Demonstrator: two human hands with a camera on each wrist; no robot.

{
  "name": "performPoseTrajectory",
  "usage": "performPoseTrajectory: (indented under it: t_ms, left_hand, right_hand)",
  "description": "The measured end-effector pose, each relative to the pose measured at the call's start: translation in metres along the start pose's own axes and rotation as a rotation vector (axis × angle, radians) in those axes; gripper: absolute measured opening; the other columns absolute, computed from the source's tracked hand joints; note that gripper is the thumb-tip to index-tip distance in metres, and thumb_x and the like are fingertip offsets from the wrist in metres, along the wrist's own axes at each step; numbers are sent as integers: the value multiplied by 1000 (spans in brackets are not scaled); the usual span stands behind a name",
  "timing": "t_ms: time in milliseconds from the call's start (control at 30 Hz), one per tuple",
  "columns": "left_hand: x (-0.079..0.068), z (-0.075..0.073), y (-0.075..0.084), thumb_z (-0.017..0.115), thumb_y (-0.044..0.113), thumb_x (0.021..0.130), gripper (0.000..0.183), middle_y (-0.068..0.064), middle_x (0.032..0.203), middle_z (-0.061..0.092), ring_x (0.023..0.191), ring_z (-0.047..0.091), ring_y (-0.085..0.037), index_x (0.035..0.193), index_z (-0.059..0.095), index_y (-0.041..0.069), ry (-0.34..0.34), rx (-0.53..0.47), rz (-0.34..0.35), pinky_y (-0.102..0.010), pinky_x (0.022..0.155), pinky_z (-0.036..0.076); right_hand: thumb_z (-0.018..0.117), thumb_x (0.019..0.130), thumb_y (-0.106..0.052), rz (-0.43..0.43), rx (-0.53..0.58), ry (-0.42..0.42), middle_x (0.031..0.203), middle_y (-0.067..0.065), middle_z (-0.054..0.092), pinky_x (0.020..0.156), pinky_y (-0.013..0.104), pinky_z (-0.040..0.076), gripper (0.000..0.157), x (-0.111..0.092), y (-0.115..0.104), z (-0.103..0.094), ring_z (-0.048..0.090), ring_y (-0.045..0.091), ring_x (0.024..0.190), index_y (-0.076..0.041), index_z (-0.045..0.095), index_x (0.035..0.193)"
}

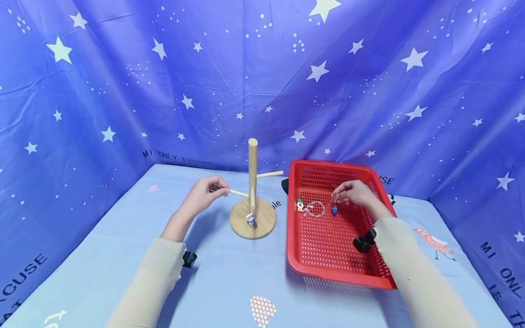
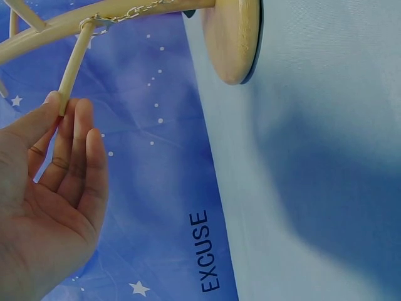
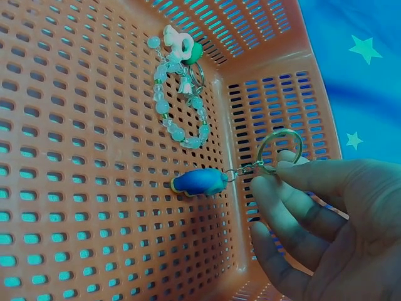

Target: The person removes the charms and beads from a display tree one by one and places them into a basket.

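Observation:
My left hand [image 1: 207, 193] pinches the tip of a left-hand peg [image 2: 74, 69] on a wooden stand [image 1: 253, 159] with a round base. A chain loops over that peg near the post, and a small grey-and-white figure charm [image 1: 251, 221] hangs from it in front of the post. Over the red basket [image 1: 292, 228], my right hand [image 1: 354, 193] pinches the metal ring of a keychain [image 3: 200, 182] between thumb and finger. Its blue charm dangles below the ring. Beside it in the basket lie a beaded bracelet [image 3: 161, 106] and a white-and-green keychain charm [image 3: 180, 47].
Another peg [image 1: 270, 174] sticks out to the right of the post, and a shorter one points toward the front. The basket stands right of the stand on a light blue cloth [image 1: 221, 291]. A purple starry curtain [image 1: 205, 82] rises behind.

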State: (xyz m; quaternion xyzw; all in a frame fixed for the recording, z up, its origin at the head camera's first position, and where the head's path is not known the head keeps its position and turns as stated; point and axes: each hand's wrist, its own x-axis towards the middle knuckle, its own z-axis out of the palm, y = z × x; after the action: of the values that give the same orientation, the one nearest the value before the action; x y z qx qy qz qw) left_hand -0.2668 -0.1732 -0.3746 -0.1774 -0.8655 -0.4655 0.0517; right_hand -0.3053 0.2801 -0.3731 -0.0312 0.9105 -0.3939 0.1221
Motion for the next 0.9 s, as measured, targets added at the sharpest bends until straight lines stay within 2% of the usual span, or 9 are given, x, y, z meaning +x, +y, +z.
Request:
performPoseTrajectory:
  t_ms: [200, 367, 500, 667, 733, 900]
  left_hand:
    - [1, 1, -1, 68, 9, 93, 6, -13, 88, 74, 77, 67, -12, 94, 70, 3, 3, 1, 11, -36, 82, 56]
    - [1, 1, -1, 68, 9, 93, 6, -13, 89, 74, 77, 67, -13, 95, 70, 3, 1, -1, 16, -37, 83, 56]
    - [1, 3, -1, 68, 9, 93, 6, -13, 88, 74, 78, 68, -15, 94, 70, 3, 0, -3, 22, -36, 83, 55]
    - [0, 1, -2, 68, 10, 93, 7, -13, 88, 74, 83, 70, -27, 95, 70, 4, -5, -7, 20, -36, 84, 55]
    - [0, 0, -3, 68, 10, 93, 7, -12, 88, 74, 83, 70, -26, 94, 70, 4, -3, -4, 18, -36, 83, 55]
    - [0, 0, -4, 69, 11, 93, 6, -12, 87, 74, 78, 67, -14, 93, 70, 4, 0, 11, 20, -35, 82, 54]
  right_hand:
    - [57, 98, -3, 1, -18, 22, 96, 20, 75, 65, 35, 56, 24, 5, 0, 4, 73, 21, 80, 13, 62, 115]
    - [56, 97, -1, 1, -54, 40, 100, 24, 73, 73, 39, 58, 22, 8, 1, 6, 73, 27, 85, 13, 63, 113]
    - [56, 97, 0, 23, -79, 64, 101, 25, 72, 74, 39, 57, 20, 10, 4, 7, 71, 26, 85, 11, 65, 111]
    - [58, 97, 0, 45, -58, 79, 99, 25, 73, 72, 37, 58, 19, 13, 5, 9, 70, 22, 80, 11, 65, 110]
    - [58, 97, -1, 45, -51, 88, 99, 25, 73, 70, 36, 57, 20, 13, 4, 10, 70, 22, 80, 11, 65, 111]
    - [56, 99, -3, 55, -27, 123, 105, 25, 72, 70, 34, 57, 23, 12, 3, 6, 70, 22, 81, 11, 64, 115]
